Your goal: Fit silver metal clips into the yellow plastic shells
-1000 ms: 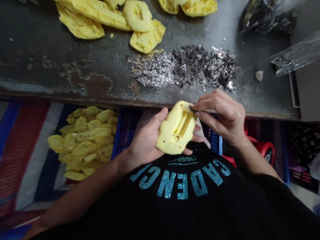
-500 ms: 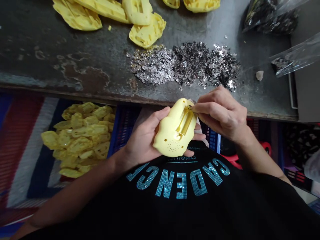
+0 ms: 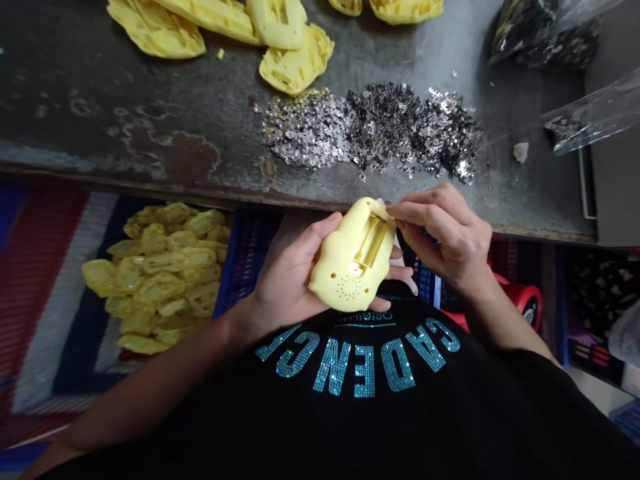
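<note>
My left hand (image 3: 293, 273) cradles a pale yellow plastic shell (image 3: 350, 263) from below, its open battery slot facing up, just in front of the bench edge. My right hand (image 3: 445, 233) pinches its thumb and forefinger together at the shell's top right corner, at the end of the slot. Whatever small part sits between those fingertips is hidden. A heap of small shiny metal pieces (image 3: 373, 130) lies on the bench right behind both hands.
The worn dark metal bench (image 3: 100, 120) carries several more yellow shells (image 3: 295, 63) at the back and clear bags of metal parts (image 3: 550, 33) at the right. Below at left a pile of yellow shells (image 3: 160, 273) lies by a blue crate (image 3: 247, 257). A red object (image 3: 525, 300) sits lower right.
My right fingertips have closed in over the shell's top corner, covering the small dark piece seen a second ago. My left hand has tilted the shell slightly.
</note>
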### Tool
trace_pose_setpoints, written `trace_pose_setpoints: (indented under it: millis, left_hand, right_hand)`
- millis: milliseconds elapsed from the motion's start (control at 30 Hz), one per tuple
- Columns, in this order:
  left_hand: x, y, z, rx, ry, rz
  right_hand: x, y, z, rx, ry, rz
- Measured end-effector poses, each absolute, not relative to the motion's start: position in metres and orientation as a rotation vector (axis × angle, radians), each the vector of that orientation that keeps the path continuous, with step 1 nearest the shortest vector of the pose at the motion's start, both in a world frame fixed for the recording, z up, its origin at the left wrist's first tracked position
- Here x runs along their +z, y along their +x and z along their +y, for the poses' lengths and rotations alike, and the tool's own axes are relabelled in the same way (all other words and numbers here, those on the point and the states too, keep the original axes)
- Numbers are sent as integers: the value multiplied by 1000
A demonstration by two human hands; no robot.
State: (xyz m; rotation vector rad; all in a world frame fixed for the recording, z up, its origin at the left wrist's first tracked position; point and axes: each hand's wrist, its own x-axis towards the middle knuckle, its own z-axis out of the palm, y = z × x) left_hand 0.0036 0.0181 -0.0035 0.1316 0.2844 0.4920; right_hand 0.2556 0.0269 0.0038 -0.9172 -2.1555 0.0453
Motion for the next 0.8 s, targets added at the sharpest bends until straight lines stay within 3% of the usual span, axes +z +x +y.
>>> trace_pose_setpoints:
  millis: [500, 800]
  left_hand:
    - [-8, 4, 13, 587, 209, 371]
    - [-9, 5, 15, 553, 302, 448]
  right_hand:
    - [-15, 258, 18, -181, -896, -2201]
    - [-9, 254, 21, -27, -892, -2091]
